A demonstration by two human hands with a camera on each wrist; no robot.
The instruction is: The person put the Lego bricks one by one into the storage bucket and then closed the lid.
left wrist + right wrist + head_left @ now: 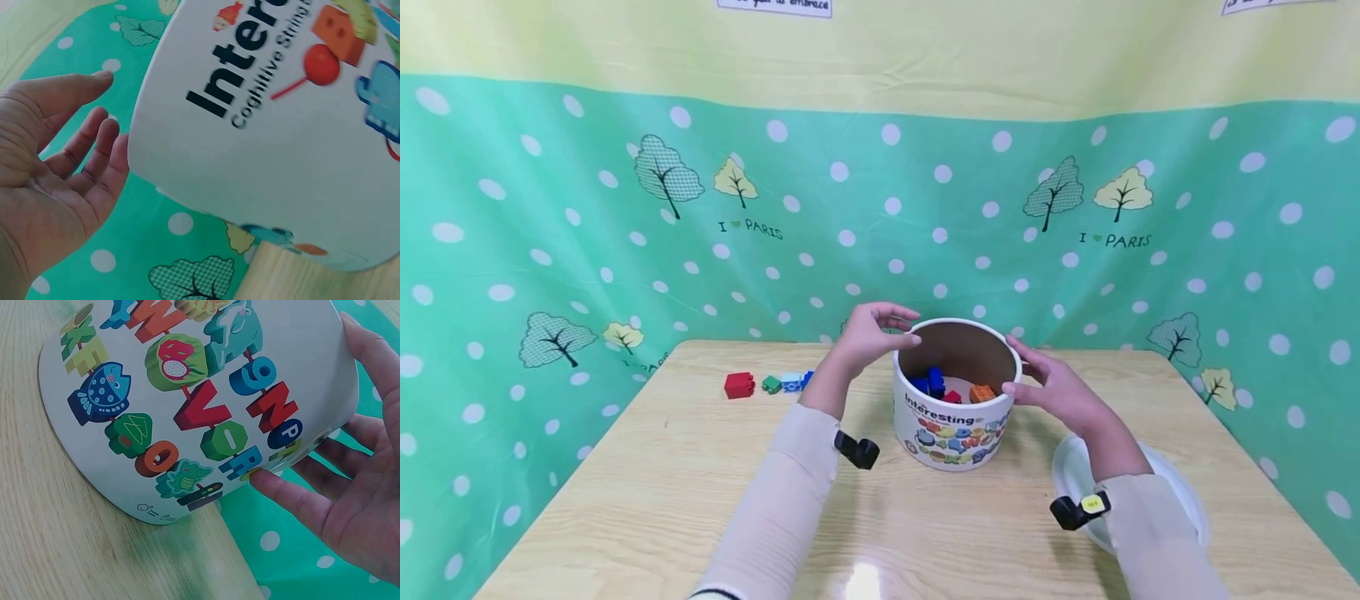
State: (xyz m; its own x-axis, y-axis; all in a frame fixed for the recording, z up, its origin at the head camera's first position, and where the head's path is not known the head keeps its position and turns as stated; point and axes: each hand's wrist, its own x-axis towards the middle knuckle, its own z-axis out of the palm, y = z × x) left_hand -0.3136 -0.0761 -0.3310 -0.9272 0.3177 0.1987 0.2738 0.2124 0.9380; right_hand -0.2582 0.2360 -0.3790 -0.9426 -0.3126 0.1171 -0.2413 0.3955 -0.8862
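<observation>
A white printed tub (951, 433) with "Interesting" lettering stands on the table, its top uncovered. Inside lie blue bricks (935, 383), an orange brick (982, 393) and a red brick (952, 397). My left hand (872, 336) is at the tub's left rim, fingers loosely bent and thumb apart, nothing between them. In the left wrist view, the left fingertips (119, 147) come right up to the tub wall. My right hand (1056, 387) spreads along the tub's right side, thumb at the near rim. Its fingers (287, 497) lie fairly straight against the outer wall.
On the left back of the table are a red brick (739, 385), a green brick (772, 384) and a light blue brick (792, 382). A round white lid (1183, 492) lies beneath my right forearm. Behind the table hangs a dotted green curtain (925, 208).
</observation>
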